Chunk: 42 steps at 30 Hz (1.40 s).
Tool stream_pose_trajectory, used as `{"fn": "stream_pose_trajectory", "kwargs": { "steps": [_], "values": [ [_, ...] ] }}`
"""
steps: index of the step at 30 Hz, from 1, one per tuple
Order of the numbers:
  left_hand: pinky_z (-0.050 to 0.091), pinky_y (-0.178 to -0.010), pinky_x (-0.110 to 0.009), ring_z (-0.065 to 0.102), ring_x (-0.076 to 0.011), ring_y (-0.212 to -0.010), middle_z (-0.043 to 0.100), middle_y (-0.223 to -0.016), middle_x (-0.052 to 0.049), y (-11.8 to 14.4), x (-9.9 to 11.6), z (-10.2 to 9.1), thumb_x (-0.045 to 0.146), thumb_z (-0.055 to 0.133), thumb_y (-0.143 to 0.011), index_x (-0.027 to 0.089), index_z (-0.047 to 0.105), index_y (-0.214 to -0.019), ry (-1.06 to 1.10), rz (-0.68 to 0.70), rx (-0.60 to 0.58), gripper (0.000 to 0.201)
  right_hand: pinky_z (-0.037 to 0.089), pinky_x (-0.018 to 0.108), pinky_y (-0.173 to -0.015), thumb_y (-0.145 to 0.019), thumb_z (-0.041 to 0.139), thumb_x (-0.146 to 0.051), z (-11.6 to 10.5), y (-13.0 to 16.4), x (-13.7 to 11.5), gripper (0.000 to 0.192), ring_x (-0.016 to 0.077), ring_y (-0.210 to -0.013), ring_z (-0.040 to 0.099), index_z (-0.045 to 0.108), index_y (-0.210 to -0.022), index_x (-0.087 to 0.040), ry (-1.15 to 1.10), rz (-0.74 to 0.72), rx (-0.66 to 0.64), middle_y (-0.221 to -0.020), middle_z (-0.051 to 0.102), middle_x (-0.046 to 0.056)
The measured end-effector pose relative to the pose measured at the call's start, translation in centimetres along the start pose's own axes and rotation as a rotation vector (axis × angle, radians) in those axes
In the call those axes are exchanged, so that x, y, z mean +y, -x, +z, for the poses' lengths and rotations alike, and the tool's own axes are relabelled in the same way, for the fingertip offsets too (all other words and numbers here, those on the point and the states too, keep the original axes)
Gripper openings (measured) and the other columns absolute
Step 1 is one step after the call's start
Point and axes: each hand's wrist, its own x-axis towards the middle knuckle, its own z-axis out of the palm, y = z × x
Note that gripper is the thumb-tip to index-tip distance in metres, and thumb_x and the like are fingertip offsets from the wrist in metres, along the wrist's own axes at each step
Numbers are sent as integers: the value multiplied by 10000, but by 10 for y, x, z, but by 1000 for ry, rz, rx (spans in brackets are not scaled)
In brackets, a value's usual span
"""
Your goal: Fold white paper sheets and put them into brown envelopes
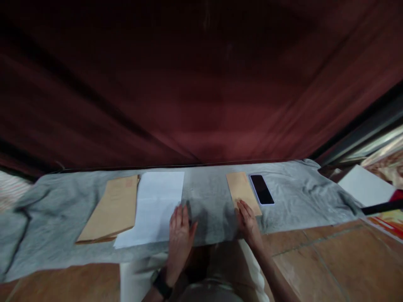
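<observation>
My left hand [181, 230] lies with fingers stretched out and the thumb apart, at the right edge of the white paper sheets [157, 205]. Left of them is a stack of large brown envelopes [113, 205], slightly fanned and partly against the paper. A small tan envelope [241, 188] lies further right, and the fingers of my right hand [248, 220] rest on its near part, straight and close together. Neither hand grips anything that I can see.
A phone with a dark screen [262, 189] lies just right of the small envelope. Everything rests on a grey cloth [296, 201] over a long narrow surface. A dark red curtain [201, 117] hangs behind. A white box-like object [367, 184] stands at the right.
</observation>
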Motion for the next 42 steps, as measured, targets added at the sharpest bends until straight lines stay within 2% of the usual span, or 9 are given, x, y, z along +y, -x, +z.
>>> {"fn": "stream_pose_trajectory", "kwargs": {
  "steps": [3, 6, 9, 11, 15, 20, 30, 35, 42],
  "values": [
    [360, -1153, -598, 342, -394, -1493, 420, -1574, -246, 28, -42, -25, 525, 456, -999, 107, 315, -1578, -195, 7, 37, 728, 519, 488, -1076, -957, 477, -275, 35, -2, -37, 399, 270, -1232, 630, 661, -1306, -221, -194, 106, -101, -1305, 666, 129],
    [396, -1133, -547, 406, -375, -1457, 437, -1563, -247, 43, -63, -38, 560, 449, -994, 94, 310, -1578, -245, 7, 0, 760, 610, 403, -876, -929, 476, -296, 77, -8, -82, 370, 232, -989, 709, 702, -1213, -222, -413, 240, -285, -1166, 710, 111],
    [450, -1077, -509, 472, -367, -1403, 481, -1531, -249, 45, -67, -43, 568, 451, -990, 67, 362, -1550, -266, -12, -50, 756, 618, 343, -717, -907, 477, -311, 118, -19, -121, 383, 195, -822, 700, 689, -1211, -216, -502, 387, -459, -1077, 719, 83],
    [457, -1057, -515, 493, -372, -1378, 503, -1514, -248, 42, -64, -44, 560, 450, -991, 60, 412, -1522, -285, -43, -87, 731, 596, 308, -633, -902, 468, -306, 140, -29, -140, 361, 183, -749, 677, 701, -1158, -205, -490, 405, -487, -983, 714, 63],
    [441, -1064, -522, 497, -375, -1370, 505, -1513, -250, 38, -57, -46, 567, 471, -980, 64, 454, -1501, -293, -86, -129, 725, 554, 292, -717, -846, 493, -185, 169, -46, -160, 271, 175, -769, 639, 720, -993, -209, -401, 389, -464, -859, 684, 25],
    [443, -1052, -548, 484, -394, -1377, 501, -1508, -269, 37, -55, -50, 561, 454, -985, 51, 466, -1496, -276, -70, -160, 722, 508, 294, -822, -800, 508, -106, 183, -51, -173, 238, 182, -834, 613, 698, -880, -225, -289, 340, -410, -851, 657, 20],
    [453, -1035, -534, 527, -391, -1334, 516, -1504, -250, 37, -63, -56, 531, 471, -987, 76, 534, -1454, -278, -1, -164, 654, 529, 307, -864, -825, 510, -125, 182, -46, -182, 281, 171, -854, 636, 701, -1006, -223, -269, 333, -294, -955, 673, 25],
    [458, -1032, -531, 538, -386, -1328, 531, -1493, -244, 40, -65, -51, 479, 481, -992, 84, 549, -1444, -270, -4, -125, 604, 522, 280, -803, -826, 552, -150, 182, -52, -188, 172, 167, -817, 637, 685, -921, -203, -240, 367, -313, -862, 683, 7],
    [444, -1044, -553, 531, -402, -1328, 543, -1472, -266, 33, -53, -58, 493, 497, -978, 63, 564, -1426, -291, -14, -158, 624, 494, 262, -743, -819, 511, -81, 182, -56, -184, 285, 178, -790, 638, 694, -1029, -142, -198, 392, -364, -836, 686, 22]
  ]
}}
